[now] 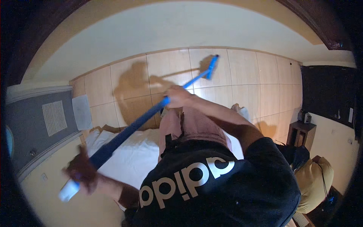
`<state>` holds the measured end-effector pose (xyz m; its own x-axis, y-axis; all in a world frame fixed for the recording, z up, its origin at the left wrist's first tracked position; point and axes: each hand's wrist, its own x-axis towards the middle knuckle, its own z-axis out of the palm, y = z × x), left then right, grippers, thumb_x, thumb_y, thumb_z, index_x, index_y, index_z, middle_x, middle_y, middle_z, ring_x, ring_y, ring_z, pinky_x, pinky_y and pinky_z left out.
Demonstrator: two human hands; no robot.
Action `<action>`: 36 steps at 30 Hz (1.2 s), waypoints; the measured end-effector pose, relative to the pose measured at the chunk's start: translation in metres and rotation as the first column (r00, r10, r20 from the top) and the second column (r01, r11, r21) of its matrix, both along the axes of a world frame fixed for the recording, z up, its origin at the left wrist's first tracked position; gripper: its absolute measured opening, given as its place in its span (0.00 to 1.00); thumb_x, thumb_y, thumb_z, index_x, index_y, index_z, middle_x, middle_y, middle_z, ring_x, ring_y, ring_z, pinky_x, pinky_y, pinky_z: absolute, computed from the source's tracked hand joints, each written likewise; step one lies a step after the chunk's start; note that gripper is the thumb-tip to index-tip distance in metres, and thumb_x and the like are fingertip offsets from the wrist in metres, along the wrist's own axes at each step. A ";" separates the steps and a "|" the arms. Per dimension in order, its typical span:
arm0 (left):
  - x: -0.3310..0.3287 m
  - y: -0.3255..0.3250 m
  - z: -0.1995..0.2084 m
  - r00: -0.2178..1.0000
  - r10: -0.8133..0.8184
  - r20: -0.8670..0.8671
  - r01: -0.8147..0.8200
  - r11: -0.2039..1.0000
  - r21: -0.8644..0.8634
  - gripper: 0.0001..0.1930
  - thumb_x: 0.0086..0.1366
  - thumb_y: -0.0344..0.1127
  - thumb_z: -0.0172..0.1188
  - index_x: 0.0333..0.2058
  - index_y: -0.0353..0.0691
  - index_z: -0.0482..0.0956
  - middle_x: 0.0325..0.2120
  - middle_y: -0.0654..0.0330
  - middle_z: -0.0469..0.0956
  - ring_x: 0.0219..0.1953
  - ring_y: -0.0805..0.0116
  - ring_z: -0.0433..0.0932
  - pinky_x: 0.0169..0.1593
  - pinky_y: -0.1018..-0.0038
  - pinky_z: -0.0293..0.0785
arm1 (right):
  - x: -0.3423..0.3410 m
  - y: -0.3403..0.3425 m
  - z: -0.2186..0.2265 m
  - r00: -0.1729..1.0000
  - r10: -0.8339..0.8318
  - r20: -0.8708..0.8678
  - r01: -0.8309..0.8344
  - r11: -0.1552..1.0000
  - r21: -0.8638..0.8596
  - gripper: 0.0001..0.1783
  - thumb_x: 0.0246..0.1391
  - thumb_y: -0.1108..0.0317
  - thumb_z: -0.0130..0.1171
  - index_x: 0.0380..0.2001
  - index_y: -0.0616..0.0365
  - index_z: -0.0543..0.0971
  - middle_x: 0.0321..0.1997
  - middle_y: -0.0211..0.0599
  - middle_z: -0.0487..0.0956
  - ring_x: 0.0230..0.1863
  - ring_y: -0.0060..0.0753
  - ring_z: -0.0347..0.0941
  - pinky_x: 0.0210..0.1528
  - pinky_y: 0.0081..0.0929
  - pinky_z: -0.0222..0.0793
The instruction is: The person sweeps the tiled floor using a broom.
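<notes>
A blue long-handled floor tool runs slantwise across the view, with a narrow crosswise head at its far end. Whether it is a broom or a squeegee I cannot tell. My right hand is wrapped round the shaft partway along, above the tiled floor. Lower left, my left hand grips the handle near its pale end, slightly blurred, one finger pointing up. The head is at the floor near the far wall and casts a shadow there.
A bed with a white sheet lies close by on the left. Behind it are a grey door and a pale mat. At right stand a dark door, a small brown cabinet and a yellow cushion-like bundle.
</notes>
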<state>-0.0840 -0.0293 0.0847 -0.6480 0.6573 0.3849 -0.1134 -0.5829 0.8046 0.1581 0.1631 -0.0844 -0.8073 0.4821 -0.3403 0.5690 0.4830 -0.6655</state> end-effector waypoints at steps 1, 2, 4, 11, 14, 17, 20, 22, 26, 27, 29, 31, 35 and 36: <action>-0.013 -0.009 0.030 0.997 -0.075 -0.005 0.075 0.990 0.122 0.06 0.50 0.29 0.40 0.27 0.39 0.66 0.15 0.63 0.63 0.23 0.71 0.62 0.43 0.65 0.53 | -0.016 -0.013 -0.014 0.960 -0.055 -0.275 0.095 0.987 0.132 0.09 0.22 0.66 0.51 0.15 0.56 0.71 0.19 0.44 0.70 0.28 0.44 0.66 0.32 0.34 0.62; -0.023 -0.019 0.054 0.986 -0.136 -0.094 0.151 0.973 0.175 0.06 0.50 0.29 0.40 0.27 0.39 0.65 0.15 0.63 0.63 0.23 0.71 0.62 0.43 0.66 0.53 | -0.047 -0.023 -0.003 0.994 0.084 -0.068 -0.069 0.976 0.205 0.07 0.22 0.68 0.51 0.14 0.56 0.71 0.19 0.42 0.70 0.27 0.43 0.67 0.31 0.34 0.62; -0.021 -0.032 0.087 0.933 -0.208 -0.293 0.271 0.943 0.193 0.06 0.49 0.29 0.40 0.27 0.39 0.65 0.15 0.63 0.63 0.23 0.71 0.61 0.43 0.66 0.52 | -0.092 -0.040 0.020 0.954 0.166 -0.251 -0.145 0.984 0.100 0.05 0.24 0.68 0.51 0.13 0.56 0.70 0.19 0.40 0.70 0.26 0.41 0.66 0.30 0.33 0.61; 0.017 -0.034 0.101 0.817 -0.286 -0.501 0.398 0.908 0.130 0.08 0.48 0.27 0.41 0.29 0.38 0.65 0.14 0.64 0.62 0.22 0.72 0.61 0.45 0.66 0.51 | -0.139 -0.085 0.011 0.808 0.202 -0.554 -0.182 0.979 0.091 0.06 0.27 0.64 0.49 0.12 0.54 0.71 0.18 0.41 0.70 0.26 0.43 0.66 0.30 0.32 0.62; 0.020 -0.039 0.080 0.886 -0.245 -0.393 0.337 0.923 0.185 0.09 0.47 0.27 0.41 0.30 0.38 0.65 0.14 0.64 0.62 0.22 0.73 0.61 0.45 0.66 0.51 | -0.101 -0.087 0.000 0.872 0.379 -0.310 -0.359 0.926 0.120 0.08 0.27 0.63 0.49 0.11 0.55 0.71 0.17 0.42 0.70 0.24 0.44 0.66 0.30 0.34 0.62; 0.023 -0.031 0.033 0.976 -0.201 -0.081 0.213 0.962 0.171 0.10 0.46 0.26 0.42 0.31 0.38 0.65 0.13 0.64 0.62 0.22 0.73 0.61 0.46 0.66 0.50 | -0.046 -0.076 -0.043 0.944 0.228 -0.239 -0.219 0.974 0.064 0.07 0.27 0.64 0.49 0.11 0.55 0.70 0.17 0.43 0.69 0.25 0.43 0.66 0.29 0.35 0.61; 0.011 -0.040 -0.041 0.937 -0.240 0.254 0.193 0.961 0.197 0.11 0.46 0.26 0.42 0.32 0.38 0.65 0.13 0.65 0.62 0.22 0.73 0.61 0.47 0.67 0.50 | 0.018 -0.049 -0.081 0.965 0.262 0.014 -0.260 0.949 0.179 0.07 0.27 0.64 0.48 0.11 0.56 0.70 0.18 0.44 0.70 0.25 0.43 0.66 0.27 0.35 0.61; 0.072 -0.011 -0.037 0.947 -0.307 0.096 0.309 0.951 -0.009 0.05 0.42 0.27 0.46 0.16 0.44 0.60 0.13 0.64 0.58 0.18 0.73 0.58 0.50 0.59 0.42 | 0.063 -0.038 -0.091 0.996 0.006 -0.089 0.000 0.998 0.062 0.07 0.27 0.65 0.48 0.11 0.56 0.70 0.18 0.43 0.70 0.25 0.43 0.66 0.27 0.35 0.61; 0.066 -0.030 -0.005 0.979 0.049 0.199 -0.066 0.995 0.078 0.08 0.36 0.26 0.46 0.14 0.43 0.55 0.12 0.64 0.58 0.19 0.71 0.59 0.47 0.61 0.46 | 0.060 -0.031 -0.023 0.982 0.173 0.074 -0.178 0.981 0.071 0.06 0.25 0.65 0.50 0.11 0.56 0.71 0.16 0.42 0.70 0.24 0.42 0.67 0.26 0.34 0.62; 0.070 -0.021 0.018 0.957 0.176 0.230 -0.208 0.971 0.121 0.08 0.35 0.26 0.45 0.12 0.43 0.54 0.10 0.64 0.58 0.19 0.71 0.60 0.46 0.61 0.47 | 0.045 -0.030 -0.013 0.957 0.258 0.130 -0.276 0.949 0.153 0.06 0.24 0.66 0.50 0.11 0.56 0.71 0.16 0.42 0.70 0.23 0.42 0.67 0.26 0.35 0.62; 0.000 -0.070 0.035 0.985 0.160 0.058 -0.169 0.967 0.190 0.10 0.46 0.38 0.47 0.27 0.40 0.65 0.14 0.67 0.61 0.23 0.78 0.61 0.46 0.67 0.46 | 0.020 -0.037 0.010 0.969 0.177 -0.173 -0.134 0.964 0.231 0.06 0.22 0.67 0.51 0.11 0.57 0.71 0.15 0.42 0.70 0.23 0.42 0.67 0.26 0.35 0.62; 0.029 -0.077 0.071 0.986 0.040 -0.162 -0.007 0.981 0.195 0.07 0.44 0.37 0.49 0.22 0.42 0.63 0.11 0.68 0.59 0.20 0.80 0.59 0.43 0.70 0.47 | -0.014 -0.042 0.022 0.913 0.251 -0.322 -0.166 0.949 0.268 0.06 0.21 0.67 0.52 0.10 0.56 0.70 0.15 0.41 0.69 0.23 0.42 0.67 0.26 0.35 0.62; 0.088 -0.047 0.092 0.857 -0.207 -0.471 0.314 0.936 0.161 0.08 0.40 0.35 0.51 0.14 0.47 0.59 0.06 0.71 0.55 0.13 0.82 0.55 0.35 0.76 0.50 | -0.044 -0.043 0.013 0.829 0.250 -0.500 -0.129 0.956 0.263 0.11 0.25 0.60 0.50 0.10 0.56 0.70 0.15 0.41 0.69 0.21 0.42 0.67 0.25 0.34 0.63; 0.096 -0.041 0.094 0.834 -0.226 -0.503 0.350 0.921 0.168 0.09 0.39 0.35 0.52 0.11 0.48 0.58 0.05 0.72 0.54 0.11 0.83 0.54 0.33 0.78 0.50 | -0.047 -0.047 0.011 0.781 0.288 -0.554 -0.130 0.943 0.307 0.11 0.25 0.60 0.50 0.10 0.56 0.70 0.16 0.41 0.69 0.22 0.41 0.66 0.27 0.34 0.62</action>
